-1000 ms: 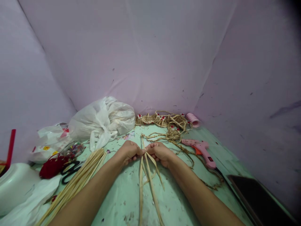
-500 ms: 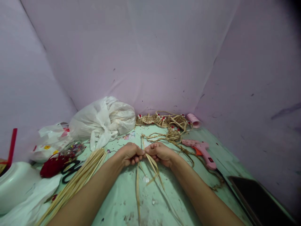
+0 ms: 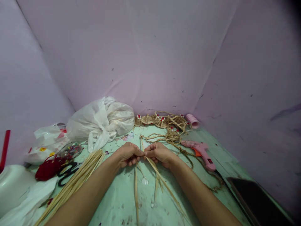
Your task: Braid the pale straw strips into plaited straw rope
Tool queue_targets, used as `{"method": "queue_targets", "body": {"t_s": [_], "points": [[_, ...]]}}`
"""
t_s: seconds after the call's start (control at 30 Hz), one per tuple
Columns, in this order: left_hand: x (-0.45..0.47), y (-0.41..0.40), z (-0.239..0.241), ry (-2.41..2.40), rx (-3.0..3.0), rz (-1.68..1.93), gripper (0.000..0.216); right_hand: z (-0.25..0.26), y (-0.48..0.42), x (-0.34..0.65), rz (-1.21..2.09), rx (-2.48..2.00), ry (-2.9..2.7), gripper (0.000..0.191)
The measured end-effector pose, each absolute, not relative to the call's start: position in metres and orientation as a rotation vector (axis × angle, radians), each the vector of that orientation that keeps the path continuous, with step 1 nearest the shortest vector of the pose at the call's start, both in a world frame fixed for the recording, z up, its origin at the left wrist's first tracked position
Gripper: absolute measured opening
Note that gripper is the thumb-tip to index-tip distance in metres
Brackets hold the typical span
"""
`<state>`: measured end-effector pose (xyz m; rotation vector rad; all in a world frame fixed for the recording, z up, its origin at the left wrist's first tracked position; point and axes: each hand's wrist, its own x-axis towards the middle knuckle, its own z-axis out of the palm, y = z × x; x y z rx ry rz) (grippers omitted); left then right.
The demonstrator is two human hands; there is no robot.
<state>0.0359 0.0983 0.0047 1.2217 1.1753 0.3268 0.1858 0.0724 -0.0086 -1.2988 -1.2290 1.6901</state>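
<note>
My left hand (image 3: 129,154) and my right hand (image 3: 158,153) meet at the middle of the table, both closed in a pinch on straw-coloured fibre strips (image 3: 162,179). Loose ends of the strips hang toward me, one below the left hand and several below the right. A thin braided length (image 3: 142,142) runs from between the fingers away to the far side. Just beyond my right hand lies braided cord (image 3: 157,137) in loose loops. The exact crossing of the strips is hidden by the fingertips.
A bundle of strips (image 3: 80,175) lies left, beside black scissors (image 3: 67,172), red yarn (image 3: 50,169) and a white plastic bag (image 3: 101,121). On the right are a pink glue gun (image 3: 199,152), a dark flat device (image 3: 256,201) and a pink thread spool (image 3: 192,121). Beaded braided pieces (image 3: 162,120) line the wall.
The loose strip ends below my right hand have shifted and spread differently. Both hands keep pinching at nearly the same place. The view has turned slightly.
</note>
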Motion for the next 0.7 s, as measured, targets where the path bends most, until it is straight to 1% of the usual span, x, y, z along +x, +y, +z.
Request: {"method": "queue_targets", "body": {"t_s": [0.1, 0.27, 0.37, 0.47, 0.6, 0.7], "points": [[0.038, 0.097, 0.003, 1.224, 1.24, 0.354, 0.013, -0.009, 0.073, 0.185, 1.665, -1.32, -1.228, 0.003], [0.044, 0.092, 0.001, 1.29, 1.248, 0.448, 0.012, -0.01, 0.073, 0.184, 1.551, -1.457, -1.251, 0.006], [0.049, 0.088, 0.002, 1.344, 1.241, 0.504, 0.015, -0.008, 0.074, 0.186, 1.363, -1.644, -1.373, 0.004], [0.053, 0.084, 0.006, 1.377, 1.224, 0.526, 0.017, -0.002, 0.071, 0.186, 1.151, -1.792, -1.542, 0.007], [0.054, 0.082, 0.008, 1.442, 1.136, 0.538, 0.016, 0.011, 0.061, 0.177, 0.919, -1.88, -1.76, 0.01], [0.049, 0.082, 0.004, 1.398, 1.065, 0.524, 0.017, 0.019, 0.052, 0.167, 0.707, -1.914, -1.866, 0.013]]}}
